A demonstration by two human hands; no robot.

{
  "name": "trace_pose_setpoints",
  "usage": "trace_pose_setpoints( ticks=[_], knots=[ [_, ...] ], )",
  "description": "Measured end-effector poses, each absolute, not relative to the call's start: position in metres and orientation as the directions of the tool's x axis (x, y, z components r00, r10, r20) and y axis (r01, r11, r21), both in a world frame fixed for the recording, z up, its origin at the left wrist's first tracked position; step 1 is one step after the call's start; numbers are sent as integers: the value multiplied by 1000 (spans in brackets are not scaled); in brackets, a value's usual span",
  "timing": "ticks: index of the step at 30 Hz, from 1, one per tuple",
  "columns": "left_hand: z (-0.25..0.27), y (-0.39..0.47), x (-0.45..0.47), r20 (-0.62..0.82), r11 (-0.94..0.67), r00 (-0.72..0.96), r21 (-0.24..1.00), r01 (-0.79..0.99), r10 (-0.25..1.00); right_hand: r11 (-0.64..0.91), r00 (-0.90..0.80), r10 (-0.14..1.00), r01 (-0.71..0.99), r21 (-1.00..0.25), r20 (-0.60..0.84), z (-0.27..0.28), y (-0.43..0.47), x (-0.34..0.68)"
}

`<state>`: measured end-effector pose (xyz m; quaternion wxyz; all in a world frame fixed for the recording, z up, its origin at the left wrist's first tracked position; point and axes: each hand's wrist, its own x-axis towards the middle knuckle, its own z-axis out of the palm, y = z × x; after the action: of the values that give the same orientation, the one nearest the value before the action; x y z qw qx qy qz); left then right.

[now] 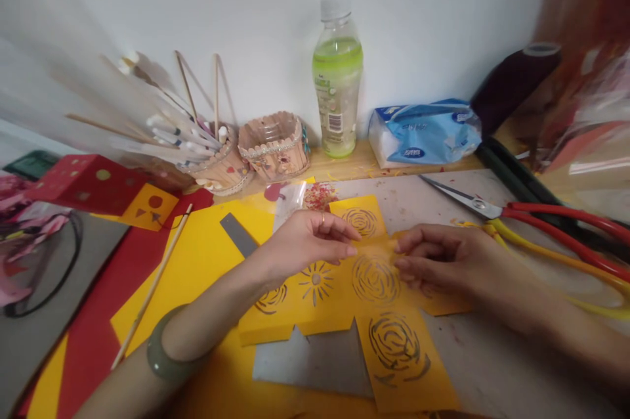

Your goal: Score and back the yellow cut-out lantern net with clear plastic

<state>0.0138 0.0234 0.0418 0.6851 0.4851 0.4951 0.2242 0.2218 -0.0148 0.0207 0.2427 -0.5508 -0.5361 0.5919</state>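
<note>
A yellow cross-shaped paper cutout (pixel 376 280), a box net with roses and a sunburst cut through its panels, lies partly folded on the table. My left hand (pixel 310 242), with a ring and a green bangle, pinches the fold between the middle rose panel and the panel behind it. Opposite it, my right hand (pixel 438 260) has its fingers closed on the same fold's right end. Some flaps along the cutout's front edge are bent. Beneath it show a grey board and larger yellow paper sheets (pixel 197 255).
Red-handled scissors (pixel 485 207) lie at right, by yellow handles. At the back stand a drink bottle (pixel 337 77), a tissue pack (pixel 426 133), an oval basket (pixel 273 146) and a cup of brushes (pixel 221 173). A thin stick (pixel 152 287) and a red spotted paper box (pixel 93 186) are at left.
</note>
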Motion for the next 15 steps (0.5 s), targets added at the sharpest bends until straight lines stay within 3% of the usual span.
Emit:
trace_pose_setpoints(
  ticks=[8,15],
  knots=[
    [37,26,11,-484,399,432,874,276,761,-307,-268,886,272,-912,-378,19,-16,222],
    [35,23,12,-475,343,424,871,352,771,-235,-233,913,367,-900,-334,19,-16,221]
  ],
)
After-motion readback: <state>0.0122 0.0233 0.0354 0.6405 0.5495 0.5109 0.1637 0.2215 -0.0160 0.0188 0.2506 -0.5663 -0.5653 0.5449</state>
